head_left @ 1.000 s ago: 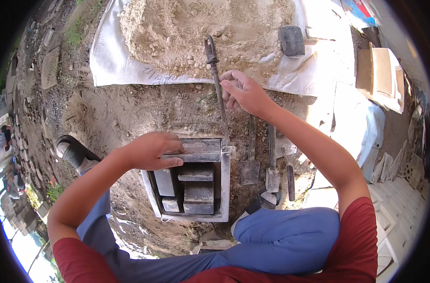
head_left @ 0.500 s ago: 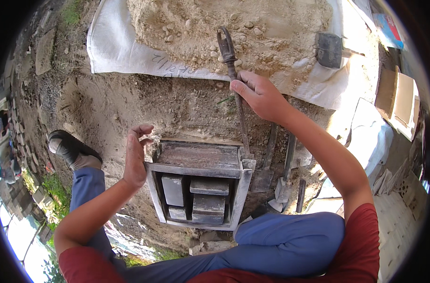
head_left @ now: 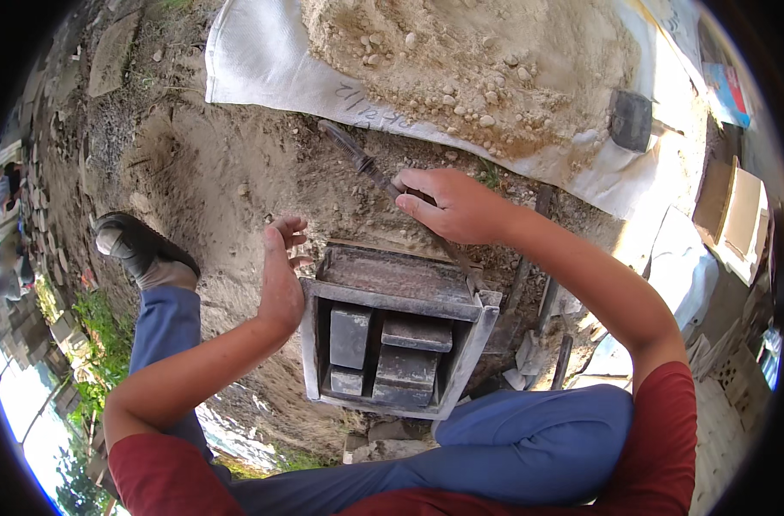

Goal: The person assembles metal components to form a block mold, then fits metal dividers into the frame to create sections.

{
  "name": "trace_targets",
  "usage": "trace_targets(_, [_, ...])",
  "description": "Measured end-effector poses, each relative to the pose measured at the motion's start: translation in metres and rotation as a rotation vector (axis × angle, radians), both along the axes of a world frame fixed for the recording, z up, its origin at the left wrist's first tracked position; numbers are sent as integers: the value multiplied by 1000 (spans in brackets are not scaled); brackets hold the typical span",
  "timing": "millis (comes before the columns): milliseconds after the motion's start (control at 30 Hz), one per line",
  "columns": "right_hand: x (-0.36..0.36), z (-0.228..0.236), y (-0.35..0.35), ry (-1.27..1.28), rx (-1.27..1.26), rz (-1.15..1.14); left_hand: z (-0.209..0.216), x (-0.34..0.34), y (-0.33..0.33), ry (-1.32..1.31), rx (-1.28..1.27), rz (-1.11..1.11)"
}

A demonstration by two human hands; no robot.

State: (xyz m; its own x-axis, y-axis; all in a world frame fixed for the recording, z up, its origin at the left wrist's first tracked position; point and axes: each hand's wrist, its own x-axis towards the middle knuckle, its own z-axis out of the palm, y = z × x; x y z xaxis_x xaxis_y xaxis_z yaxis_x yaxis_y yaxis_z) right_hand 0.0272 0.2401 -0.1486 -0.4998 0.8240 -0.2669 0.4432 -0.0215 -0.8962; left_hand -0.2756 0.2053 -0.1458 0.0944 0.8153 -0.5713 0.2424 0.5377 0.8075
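Sand (head_left: pixel 478 64) heaps on a white sheet (head_left: pixel 258 69) at twelve o'clock from the metal box (head_left: pixel 392 298); tools (head_left: pixel 548 303) lie at three o'clock, and a bent knee (head_left: pixel 581 417) crowds four. Dark, looped at its far end, the rod (head_left: pixel 363 161) slants from the box's one o'clock corner toward ten, right hand (head_left: pixel 456 206) fingers clamped around it; left hand (head_left: pixel 282 279) fingers stand apart by the ten o'clock corner
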Motion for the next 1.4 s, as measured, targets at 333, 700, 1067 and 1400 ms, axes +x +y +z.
trace_targets(333, [-43,-4,-14,-5,-56,251,-1,-8,-27,39,-141,166])
trace_targets(700, [-58,-13,-29,58,-53,292,0,-1,-29,29,-105,197])
trace_targets(1067, [-66,-9,-23,34,-52,325,12,3,-22,51,-62,166])
trace_targets(1400, [-72,-10,-23,12,-33,433,10,5,-25,132,-8,175])
